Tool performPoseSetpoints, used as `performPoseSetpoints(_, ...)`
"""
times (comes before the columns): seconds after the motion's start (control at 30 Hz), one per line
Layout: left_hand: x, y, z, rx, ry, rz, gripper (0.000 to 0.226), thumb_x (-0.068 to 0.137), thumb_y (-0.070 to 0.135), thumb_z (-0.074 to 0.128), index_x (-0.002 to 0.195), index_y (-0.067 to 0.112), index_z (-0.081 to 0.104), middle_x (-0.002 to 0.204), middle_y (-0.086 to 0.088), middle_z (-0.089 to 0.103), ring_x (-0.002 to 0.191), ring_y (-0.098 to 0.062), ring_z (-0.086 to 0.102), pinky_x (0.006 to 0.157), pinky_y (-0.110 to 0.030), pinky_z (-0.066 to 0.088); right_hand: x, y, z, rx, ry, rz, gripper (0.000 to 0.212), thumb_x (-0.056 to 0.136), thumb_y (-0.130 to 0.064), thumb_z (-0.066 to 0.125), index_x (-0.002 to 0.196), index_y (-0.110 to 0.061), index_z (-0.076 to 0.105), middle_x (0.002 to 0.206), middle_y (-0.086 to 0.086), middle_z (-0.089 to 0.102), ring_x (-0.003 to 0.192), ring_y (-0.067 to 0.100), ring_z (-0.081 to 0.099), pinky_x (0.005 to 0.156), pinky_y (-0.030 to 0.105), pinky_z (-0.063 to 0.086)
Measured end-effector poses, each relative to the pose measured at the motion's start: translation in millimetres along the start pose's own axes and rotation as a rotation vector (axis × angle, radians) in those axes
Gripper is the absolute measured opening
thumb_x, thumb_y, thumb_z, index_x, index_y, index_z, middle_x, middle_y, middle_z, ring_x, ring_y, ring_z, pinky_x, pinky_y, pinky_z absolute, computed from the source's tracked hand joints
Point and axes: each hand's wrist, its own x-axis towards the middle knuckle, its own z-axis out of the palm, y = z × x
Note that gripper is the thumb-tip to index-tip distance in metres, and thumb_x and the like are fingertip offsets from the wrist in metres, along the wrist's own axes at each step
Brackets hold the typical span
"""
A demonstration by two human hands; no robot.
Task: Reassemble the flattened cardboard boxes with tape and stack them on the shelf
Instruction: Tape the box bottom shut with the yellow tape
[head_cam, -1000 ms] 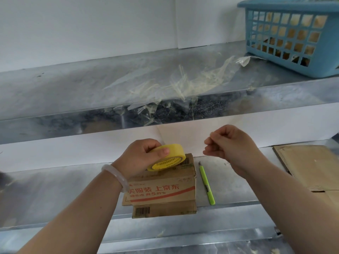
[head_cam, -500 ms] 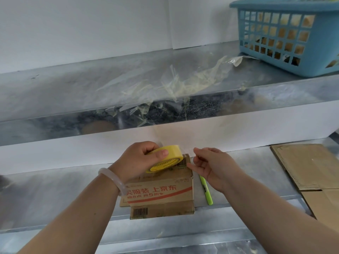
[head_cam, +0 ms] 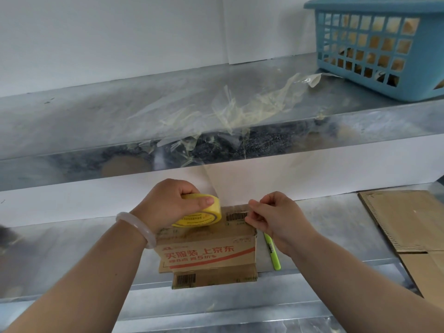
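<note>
Cardboard box (head_cam: pixel 206 255) front and centre: small, brown, red print across its face, a barcode flap hanging below, sitting at the front lip of the lower shelf (head_cam: pixel 72 255). On top of the box, the left hand (head_cam: pixel 168 203) clamps a yellow tape roll (head_cam: pixel 199 216), thumb across its rim, with a pale smooth bangle (head_cam: pixel 137 228) at the wrist. At the box's top right corner the right hand (head_cam: pixel 278 219) has thumb and fingertips pinched on a clear tape strip (head_cam: pixel 236 216), glossy and barely visible over a barcode. Just right of the box lies a slim lime-green cutter (head_cam: pixel 272 255). Farther right, flattened cardboard (head_cam: pixel 408 219) lies flat, corrugated edge showing. The shelf is dull galvanised metal, mottled and reflective. Above the box runs the upper shelf (head_cam: pixel 96 116), same metal, littered with crumpled clear tape scraps (head_cam: pixel 228 116) that dangle over its edge. Up and right of the box stands a blue plastic lattice basket (head_cam: pixel 374 44). Behind the box is a plain white wall (head_cam: pixel 108 32).
</note>
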Motion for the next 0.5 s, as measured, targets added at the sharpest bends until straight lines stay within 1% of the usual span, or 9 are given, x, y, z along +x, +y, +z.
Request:
performPoseSetpoints(0.07,1.9,1.1,-0.2,0.095,0.025,-0.021,0.04,0.071,0.062,0.07,0.065,0.022,0.071,0.067,0.001,0.067,0.067,-0.013,0.064,0.062,-0.035,0.053,2.6,-3.1,-2.1,0.046,-0.009,0.032,0.02,0.09,-0.004,0.067,0.082,-0.007,0.048,0.071,0.012,0.059,0.073,0.021,0.062,0.082,0.042,0.06)
performPoseSetpoints(0.13,3.8,5.2,-0.1,0.258,0.038,-0.047,0.05,0.07,0.069,0.065,0.068,0.02,0.07,0.069,-0.001,0.067,0.069,-0.016,0.064,0.065,-0.039,0.054,5.6,-4.8,-4.4,0.085,-0.015,0.043,0.023,0.09,-0.002,0.065,0.08,-0.009,0.045,0.065,0.008,0.058,0.068,0.018,0.06,0.079,0.041,0.06)
performPoseSetpoints(0.2,5.4,8.4,-0.3,0.341,0.01,-0.053,0.058,0.068,0.074,0.061,0.073,0.017,0.07,0.073,-0.002,0.067,0.071,-0.017,0.064,0.067,-0.04,0.054,7.4,-3.6,-6.4,0.085,-0.018,0.039,0.024,0.091,-0.001,0.065,0.08,-0.009,0.045,0.066,0.008,0.057,0.067,0.018,0.06,0.076,0.039,0.061)
performPoseSetpoints(0.27,6.0,10.8,0.7,0.368,-0.038,-0.049,0.059,0.068,0.075,0.06,0.073,0.017,0.069,0.073,-0.001,0.066,0.07,-0.016,0.063,0.068,-0.039,0.054,9.3,-0.8,-8.0,0.113,-0.017,0.05,0.022,0.09,0.001,0.065,0.082,-0.008,0.046,0.07,0.01,0.057,0.067,0.019,0.06,0.075,0.038,0.061)
performPoseSetpoints(0.37,5.2,17.7,5.5,0.438,-0.076,-0.031,0.053,0.072,0.072,0.059,0.07,0.02,0.066,0.07,0.003,0.064,0.068,-0.012,0.06,0.065,-0.036,0.051,11.5,2.4,-11.3,0.212,-0.035,0.088,0.018,0.09,0.004,0.063,0.091,-0.007,0.049,0.075,0.012,0.055,0.067,0.019,0.059,0.075,0.041,0.061)
performPoseSetpoints(0.5,9.9,26.7,7.5,0.498,-0.112,-0.018,0.05,0.076,0.07,0.058,0.068,0.022,0.064,0.068,0.005,0.061,0.066,-0.011,0.058,0.057,-0.028,0.044,12.9,8.4,-22.1,0.234,-0.078,0.033,0.019,0.089,0.004,0.064,0.096,-0.007,0.051,0.084,0.013,0.055,0.066,0.019,0.061,0.073,0.04,0.061)
